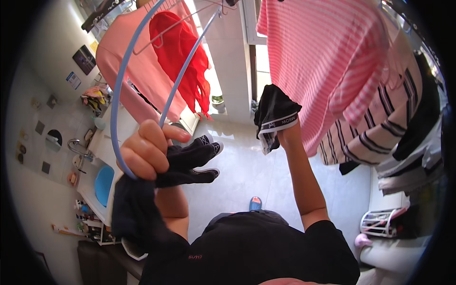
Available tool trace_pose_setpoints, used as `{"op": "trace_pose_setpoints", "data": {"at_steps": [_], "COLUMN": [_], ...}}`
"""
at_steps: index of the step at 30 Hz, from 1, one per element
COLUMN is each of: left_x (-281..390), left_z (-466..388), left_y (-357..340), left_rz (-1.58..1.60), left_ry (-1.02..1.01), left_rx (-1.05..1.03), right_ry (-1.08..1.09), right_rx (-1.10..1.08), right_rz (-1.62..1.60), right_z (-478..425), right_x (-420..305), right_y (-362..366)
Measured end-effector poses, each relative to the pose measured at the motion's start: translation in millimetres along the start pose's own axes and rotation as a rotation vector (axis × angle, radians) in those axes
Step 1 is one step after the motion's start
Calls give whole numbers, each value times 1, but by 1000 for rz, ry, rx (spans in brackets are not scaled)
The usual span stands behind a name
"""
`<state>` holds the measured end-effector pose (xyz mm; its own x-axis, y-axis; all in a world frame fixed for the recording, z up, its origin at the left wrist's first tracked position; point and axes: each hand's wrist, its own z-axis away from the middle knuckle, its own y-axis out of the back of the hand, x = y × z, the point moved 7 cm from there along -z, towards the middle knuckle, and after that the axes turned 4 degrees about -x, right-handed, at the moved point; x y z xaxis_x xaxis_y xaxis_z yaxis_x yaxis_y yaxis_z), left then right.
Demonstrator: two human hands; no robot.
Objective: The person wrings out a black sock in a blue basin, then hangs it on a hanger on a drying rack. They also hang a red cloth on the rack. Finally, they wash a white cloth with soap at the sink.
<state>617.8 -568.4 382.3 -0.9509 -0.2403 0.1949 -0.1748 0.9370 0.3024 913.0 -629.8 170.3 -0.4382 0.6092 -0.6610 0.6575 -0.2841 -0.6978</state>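
Note:
My left hand point(146, 149) is closed around a light blue hanger point(117, 103), whose loop rises toward the top, and around bunched black garments with white-patterned bands point(188, 156). A dark cloth point(133, 210) hangs below that fist. Inside another black garment with a white-edged waistband point(276, 107) is my right hand point(286, 137); the fabric covers its fingers, so their pose is hidden. That garment is in front of a pink striped shirt point(320, 53).
A red scarf point(181, 60) and a pink long-sleeved top point(124, 39) hang at upper left. Striped knitwear point(377, 121) hangs at right. A sink holding a blue basin point(104, 185) stands left; a white rack point(379, 223) is at lower right.

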Motion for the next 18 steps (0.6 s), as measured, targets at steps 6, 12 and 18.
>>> {"op": "trace_pose_setpoints", "data": {"at_steps": [6,12,18], "left_x": [26,27,1], "left_z": [18,-2,-45], "left_y": [1,39,55], "left_rz": [69,31,-199], "left_ry": [-146,-117,-38], "left_rx": [-307,221,75], "right_ry": [-64,-155,-121], "right_rx": [201,306,204], "right_rz": [131,128,196], "right_z": [91,163,209], "right_x": [4,23,8], "right_y": [14,18,8]}}
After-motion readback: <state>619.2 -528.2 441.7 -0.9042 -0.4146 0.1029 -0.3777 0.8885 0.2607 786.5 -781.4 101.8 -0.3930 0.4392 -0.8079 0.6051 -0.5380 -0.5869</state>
